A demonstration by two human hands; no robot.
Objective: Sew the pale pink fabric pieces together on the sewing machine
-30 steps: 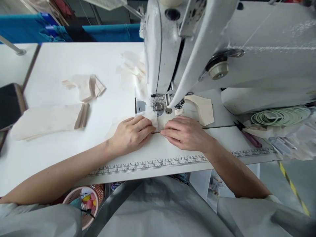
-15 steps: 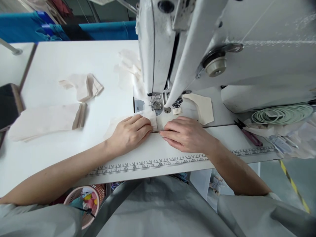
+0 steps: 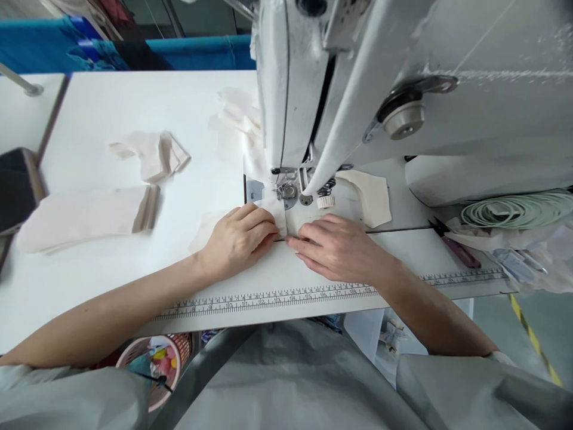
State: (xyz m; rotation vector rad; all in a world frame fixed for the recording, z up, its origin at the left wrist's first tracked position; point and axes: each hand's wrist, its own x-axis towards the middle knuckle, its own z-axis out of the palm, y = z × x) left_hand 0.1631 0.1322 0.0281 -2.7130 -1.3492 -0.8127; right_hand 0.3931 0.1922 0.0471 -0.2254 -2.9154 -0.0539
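Note:
A pale cream fabric piece (image 3: 278,216) lies under the presser foot (image 3: 286,191) of a white sewing machine (image 3: 298,89), its right edge running straight toward me. My left hand (image 3: 242,239) rests on this piece with curled fingers, the thumb side near its front edge. At the front right corner of the fabric, the fingertips of my right hand (image 3: 338,246) press together on the edge. The fingertips of both hands nearly meet there. My left hand covers part of the fabric, and its grip underneath is hidden.
Stacked cream fabric pieces (image 3: 89,215) and a smaller folded pile (image 3: 154,156) lie left. A curved cream piece (image 3: 373,200) is right of the needle area. Purple-handled snips (image 3: 461,249) and coiled green cord (image 3: 514,210) sit farther right. A ruler strip (image 3: 268,298) follows the table edge.
My right fingertips have shifted slightly left, onto the fabric's front corner. My left hand stays almost in place on the fabric. The whole view has moved a little.

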